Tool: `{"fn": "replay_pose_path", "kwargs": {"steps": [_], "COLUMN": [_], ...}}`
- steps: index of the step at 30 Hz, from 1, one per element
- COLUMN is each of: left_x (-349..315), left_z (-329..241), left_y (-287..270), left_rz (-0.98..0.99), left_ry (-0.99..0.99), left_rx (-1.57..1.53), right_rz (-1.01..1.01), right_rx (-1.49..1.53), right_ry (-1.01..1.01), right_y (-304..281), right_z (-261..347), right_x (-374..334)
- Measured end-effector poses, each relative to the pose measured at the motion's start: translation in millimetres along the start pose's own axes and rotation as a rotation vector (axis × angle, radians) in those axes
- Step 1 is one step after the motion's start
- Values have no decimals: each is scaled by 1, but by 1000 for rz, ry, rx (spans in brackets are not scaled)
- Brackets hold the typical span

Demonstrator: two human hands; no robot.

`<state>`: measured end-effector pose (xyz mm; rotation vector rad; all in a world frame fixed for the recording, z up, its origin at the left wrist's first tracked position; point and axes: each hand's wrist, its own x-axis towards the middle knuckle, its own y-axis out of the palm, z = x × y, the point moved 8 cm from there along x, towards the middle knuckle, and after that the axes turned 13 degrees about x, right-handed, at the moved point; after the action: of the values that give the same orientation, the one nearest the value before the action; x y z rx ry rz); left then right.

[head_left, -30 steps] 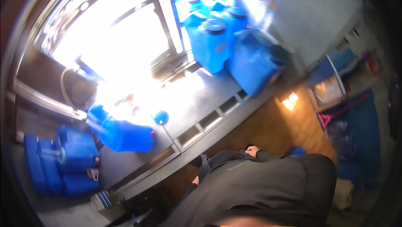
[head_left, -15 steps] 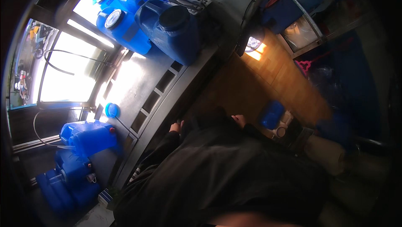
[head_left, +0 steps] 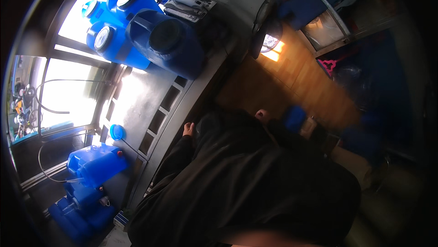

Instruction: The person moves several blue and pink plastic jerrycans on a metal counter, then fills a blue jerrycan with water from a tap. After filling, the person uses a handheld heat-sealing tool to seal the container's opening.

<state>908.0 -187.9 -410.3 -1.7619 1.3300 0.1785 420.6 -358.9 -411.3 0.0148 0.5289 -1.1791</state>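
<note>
My left hand (head_left: 188,129) hangs beside my dark clothing, close to the front edge of a metal counter (head_left: 137,98). Its fingers look loosely curled, and I see nothing in them. Over the wooden-looking floor (head_left: 292,76), my right hand (head_left: 262,115) is curled into a loose fist with no object showing. Neither hand touches the counter as far as I can see. A round blue lid (head_left: 117,132) lies on the counter, left of my left hand. Several blue plastic drums with screw lids, among them a large dark-lidded drum (head_left: 166,46), stand at its far end.
Blue jerrycans (head_left: 98,165) are at the counter's near left, beside a bright window with a thin hose (head_left: 41,114). A blue container (head_left: 294,118) is on the floor to my right. A metal-framed rack (head_left: 331,12) stands far right, near a pink plastic piece (head_left: 328,67).
The view has shifted, so the drums sit further left and the jerrycans a little lower. Both hands appear slightly higher in the picture, still beside my body. Nothing was picked up or put down.
</note>
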Motion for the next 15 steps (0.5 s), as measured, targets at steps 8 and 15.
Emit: {"fn": "replay_pose_path", "kwargs": {"steps": [8,15], "left_x": [31,30], "left_z": [41,10], "left_y": [-3,6], "left_rz": [94,-65], "left_ry": [-168,-381], "left_rx": [-122,-627], "right_rz": [55,197], "right_rx": [302,660], "right_ry": [-296,-155], "right_y": [26,104], "right_z": [248,388], "right_x": [209,363]}}
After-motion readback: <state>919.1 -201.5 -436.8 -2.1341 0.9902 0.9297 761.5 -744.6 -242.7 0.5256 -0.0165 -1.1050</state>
